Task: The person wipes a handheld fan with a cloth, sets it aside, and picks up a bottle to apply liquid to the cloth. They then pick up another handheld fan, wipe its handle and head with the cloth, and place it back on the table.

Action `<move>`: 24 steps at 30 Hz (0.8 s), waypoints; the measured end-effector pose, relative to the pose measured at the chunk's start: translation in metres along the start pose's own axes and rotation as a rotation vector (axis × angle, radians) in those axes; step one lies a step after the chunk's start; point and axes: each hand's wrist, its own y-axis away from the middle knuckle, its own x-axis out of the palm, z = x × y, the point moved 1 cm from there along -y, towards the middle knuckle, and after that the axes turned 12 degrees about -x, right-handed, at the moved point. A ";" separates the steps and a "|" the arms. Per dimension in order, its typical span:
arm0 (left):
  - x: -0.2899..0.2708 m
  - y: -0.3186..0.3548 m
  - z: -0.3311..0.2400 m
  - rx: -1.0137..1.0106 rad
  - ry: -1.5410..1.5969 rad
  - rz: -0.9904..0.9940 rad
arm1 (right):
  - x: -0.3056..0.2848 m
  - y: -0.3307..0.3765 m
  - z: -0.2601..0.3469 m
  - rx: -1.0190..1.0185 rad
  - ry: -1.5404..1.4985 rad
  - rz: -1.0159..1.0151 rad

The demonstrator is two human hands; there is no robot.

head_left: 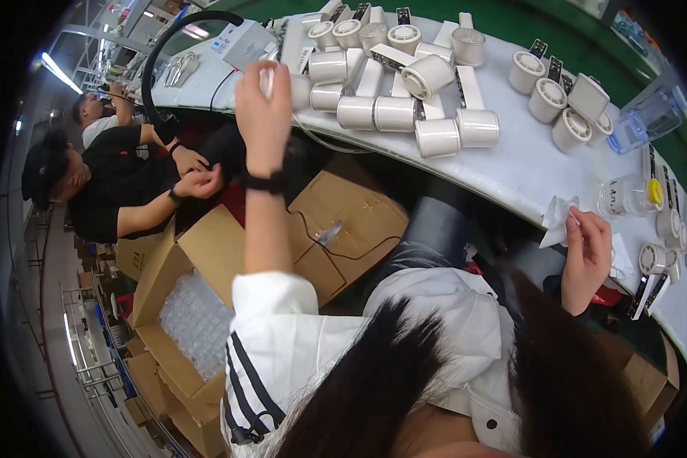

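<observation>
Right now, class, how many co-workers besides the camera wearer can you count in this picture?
2. One person in black sits at left; another in white is behind them. Others may be hidden.

A small white cylindrical piece [268,79] stood upright in the left hand's [262,114] grip, raised before the counter's [511,164] near edge. A crumpled white cloth [556,220] hung pinched in the right hand's [588,256] fingertips, just off that edge.

An open cardboard box [206,252] of bubble wrap [195,320] sits below the table [527,168].
</observation>
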 end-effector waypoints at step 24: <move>0.088 -0.069 -0.082 0.261 -0.171 0.563 | -0.036 0.026 -0.023 0.219 -0.143 -0.224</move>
